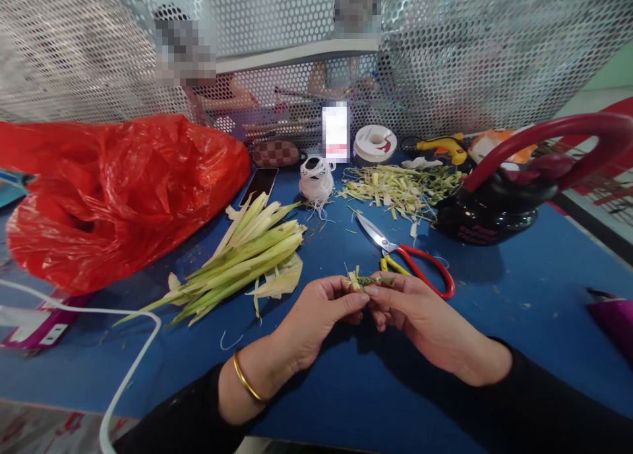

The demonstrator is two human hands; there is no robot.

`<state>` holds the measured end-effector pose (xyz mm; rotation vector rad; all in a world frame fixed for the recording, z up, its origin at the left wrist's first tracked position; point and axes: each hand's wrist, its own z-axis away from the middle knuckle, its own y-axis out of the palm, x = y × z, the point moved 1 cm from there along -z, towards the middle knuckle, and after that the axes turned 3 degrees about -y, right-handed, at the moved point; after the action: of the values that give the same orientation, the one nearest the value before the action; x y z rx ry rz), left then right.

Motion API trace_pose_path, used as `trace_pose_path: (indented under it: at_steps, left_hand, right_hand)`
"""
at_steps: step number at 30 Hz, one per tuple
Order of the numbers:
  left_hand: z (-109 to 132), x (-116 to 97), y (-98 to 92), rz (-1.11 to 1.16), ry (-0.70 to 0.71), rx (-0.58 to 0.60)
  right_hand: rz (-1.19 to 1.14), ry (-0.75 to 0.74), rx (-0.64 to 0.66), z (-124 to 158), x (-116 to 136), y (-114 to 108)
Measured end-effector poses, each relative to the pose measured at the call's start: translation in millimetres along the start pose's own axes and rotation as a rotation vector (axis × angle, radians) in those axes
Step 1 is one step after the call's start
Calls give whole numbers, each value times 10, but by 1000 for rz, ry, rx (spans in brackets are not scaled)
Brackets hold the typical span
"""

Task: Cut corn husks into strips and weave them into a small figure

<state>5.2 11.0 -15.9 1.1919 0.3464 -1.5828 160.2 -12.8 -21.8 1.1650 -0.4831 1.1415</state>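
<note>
Between my two hands is a small bundle of green and pale husk strips [357,281], partly covered by the fingers. My left hand [324,315], below a gold bangle, pinches its left end. My right hand [415,315] pinches the right side, where a green twisted part shows. Just beyond my right hand lie scissors [390,244] with red handles, blades apart, and a yellow-handled tool [395,264] partly under them. Left of my hands is a pile of green and yellow corn husks [247,256] on the blue table [336,395].
A red plastic bag [123,197] fills the left, with a white cable [133,362] in front. Behind are a phone [260,185], white string [316,180], a spool [374,144], husk scraps [395,187] and a yellow glue gun [445,147]. A black pot-like vessel [489,213] stands right.
</note>
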Motion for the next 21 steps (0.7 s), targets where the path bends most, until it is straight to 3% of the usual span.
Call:
trace_pose_path:
  at_steps: [3, 12, 21]
  left_hand:
    - [1, -6, 7, -4, 4, 41]
    - [-2, -22, 0, 18, 16, -69]
    - [5, -18, -14, -4, -6, -63]
  right_hand:
    - [13, -1, 13, 5, 11, 16]
    - [92, -46, -28, -5, -18, -23]
    - [86, -17, -1, 18, 23, 29]
